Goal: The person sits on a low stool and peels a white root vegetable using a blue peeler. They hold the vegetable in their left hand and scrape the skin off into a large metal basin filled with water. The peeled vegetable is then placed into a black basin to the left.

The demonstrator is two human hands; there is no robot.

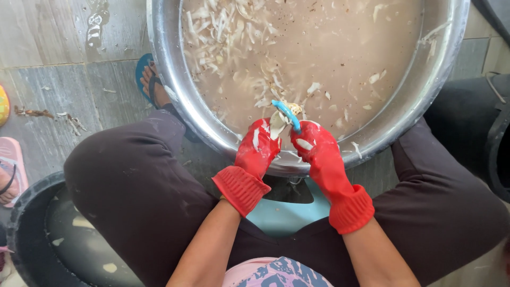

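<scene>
I see both hands in red rubber gloves: the left hand (258, 146) is closed around one pale vegetable piece (277, 123), the right hand (313, 142) grips one blue peeler (287, 114) against it. One steel basin (175, 90) of cloudy water and peelings lies just beyond them.

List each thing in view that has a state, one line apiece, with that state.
left hand: in a red glove, gripping a pale piece of food
right hand: in a red glove, gripping a blue peeler
blue peeler: held against the pale piece
metal basin: filled with cloudy water, pale shavings floating
black tub: holds dark water and a few pale bits
</scene>
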